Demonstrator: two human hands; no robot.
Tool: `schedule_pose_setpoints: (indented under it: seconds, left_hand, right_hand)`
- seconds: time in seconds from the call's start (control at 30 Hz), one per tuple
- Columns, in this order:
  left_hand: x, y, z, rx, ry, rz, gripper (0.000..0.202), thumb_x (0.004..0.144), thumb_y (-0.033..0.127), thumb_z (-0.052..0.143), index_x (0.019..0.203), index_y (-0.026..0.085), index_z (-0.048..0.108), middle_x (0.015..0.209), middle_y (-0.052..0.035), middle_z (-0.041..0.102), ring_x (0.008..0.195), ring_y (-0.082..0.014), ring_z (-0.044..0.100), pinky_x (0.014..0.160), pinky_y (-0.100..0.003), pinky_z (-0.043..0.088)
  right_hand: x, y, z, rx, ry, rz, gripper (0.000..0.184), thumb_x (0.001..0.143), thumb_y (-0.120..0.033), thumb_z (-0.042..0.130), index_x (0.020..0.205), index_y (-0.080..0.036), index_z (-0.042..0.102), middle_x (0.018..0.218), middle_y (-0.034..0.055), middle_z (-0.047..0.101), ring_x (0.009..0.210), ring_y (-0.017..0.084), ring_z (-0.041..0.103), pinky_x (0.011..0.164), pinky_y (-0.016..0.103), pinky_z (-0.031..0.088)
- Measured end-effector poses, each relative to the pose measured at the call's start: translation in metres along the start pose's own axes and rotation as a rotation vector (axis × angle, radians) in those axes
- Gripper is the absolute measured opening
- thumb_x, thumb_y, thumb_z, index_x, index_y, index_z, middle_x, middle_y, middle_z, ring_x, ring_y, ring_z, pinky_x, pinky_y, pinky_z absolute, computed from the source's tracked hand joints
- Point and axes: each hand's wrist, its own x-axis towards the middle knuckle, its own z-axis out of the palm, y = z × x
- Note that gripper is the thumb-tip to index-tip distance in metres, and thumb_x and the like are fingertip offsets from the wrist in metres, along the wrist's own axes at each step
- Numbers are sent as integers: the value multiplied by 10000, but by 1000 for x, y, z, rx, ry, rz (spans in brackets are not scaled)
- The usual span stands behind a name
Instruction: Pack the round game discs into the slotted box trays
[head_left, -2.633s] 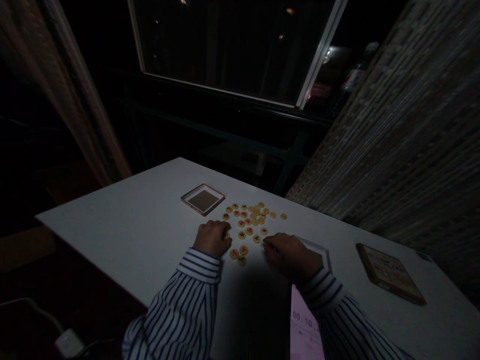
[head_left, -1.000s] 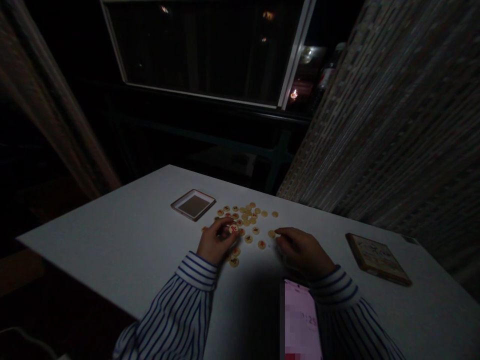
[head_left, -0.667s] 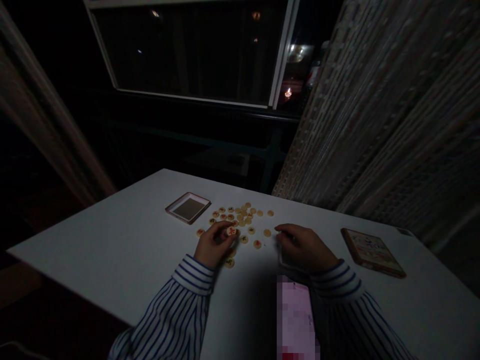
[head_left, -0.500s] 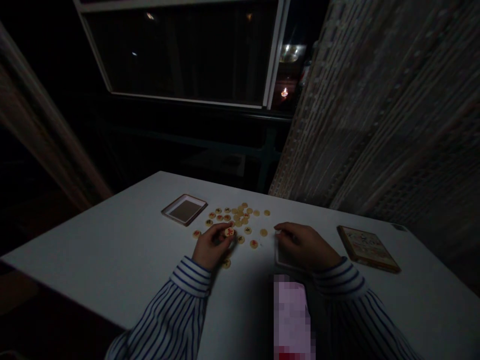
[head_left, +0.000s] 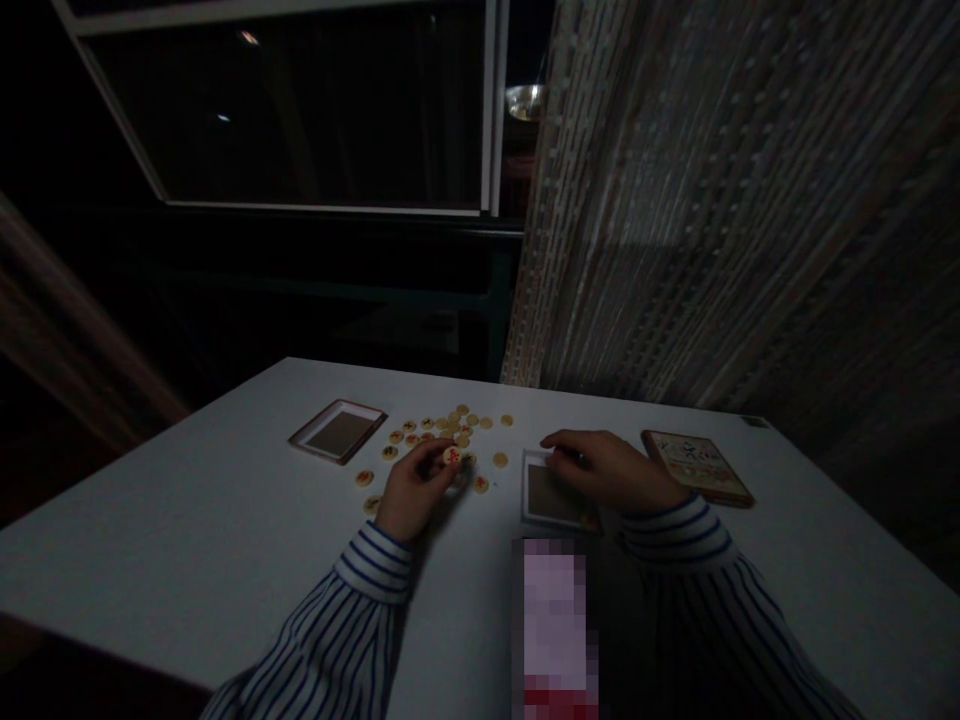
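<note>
Several round tan game discs [head_left: 442,428] with red or black marks lie scattered on a white table [head_left: 187,540]. My left hand [head_left: 411,488] pinches one disc with a red mark [head_left: 451,455] at its fingertips. My right hand [head_left: 611,470] rests curled over the far edge of a small square tray [head_left: 544,495]; what its fingers hold, if anything, is hidden. Both arms wear striped sleeves.
Another shallow square tray [head_left: 337,431] sits left of the discs. A flat wooden box [head_left: 697,466] lies at the right. A pink blurred object [head_left: 555,625] sits near the front edge. A woven curtain [head_left: 712,200] hangs behind, beside a dark window [head_left: 300,110].
The view has swung to the right. My left hand picked up a red-marked disc and still holds it. My right hand moved from the discs to the tray beside it.
</note>
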Motion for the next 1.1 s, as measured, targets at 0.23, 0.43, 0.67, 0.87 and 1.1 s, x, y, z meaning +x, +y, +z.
schedule_pose_setpoints:
  seconds: [0.23, 0.43, 0.67, 0.87, 1.1]
  left_hand:
    - [12, 8, 21, -218, -46, -82, 413, 624, 302, 696, 990, 136, 601, 922, -75, 672, 827, -172, 629, 780, -323, 499]
    - [15, 23, 44, -336, -44, -159, 389, 582, 264, 727, 932, 127, 626, 840, -61, 678, 782, -151, 626, 768, -299, 487]
    - [18, 18, 68, -445, 23, -222, 368, 572, 228, 730, 917, 145, 631, 819, -40, 671, 738, -129, 613, 695, -247, 470]
    - [13, 13, 76, -475, 19, -292, 362, 566, 226, 736, 900, 135, 631, 776, -31, 659, 706, -111, 602, 687, -231, 451]
    - [6, 3, 78, -447, -29, -303, 330, 549, 252, 752, 840, 136, 649, 782, -44, 676, 739, -127, 611, 735, -252, 457]
  right_hand:
    - [-2, 2, -2, 5, -10, 23, 331, 799, -285, 464, 1083, -201, 612, 835, 36, 673, 751, 164, 599, 637, 250, 419]
    - [-3, 1, -3, 18, -43, 29, 354, 798, -282, 463, 1111, -182, 596, 874, 48, 668, 762, 159, 592, 657, 250, 409]
    - [-2, 1, -4, 30, -65, 45, 360, 800, -278, 462, 1127, -189, 584, 874, 45, 669, 783, 165, 595, 684, 262, 413]
    - [-2, 0, -5, 28, -77, 60, 361, 809, -292, 457, 1131, -187, 581, 874, 50, 669, 757, 160, 592, 646, 259, 405]
    - [4, -1, 0, -32, -109, 39, 341, 808, -299, 458, 1108, -203, 589, 881, 45, 669, 776, 161, 591, 649, 254, 395]
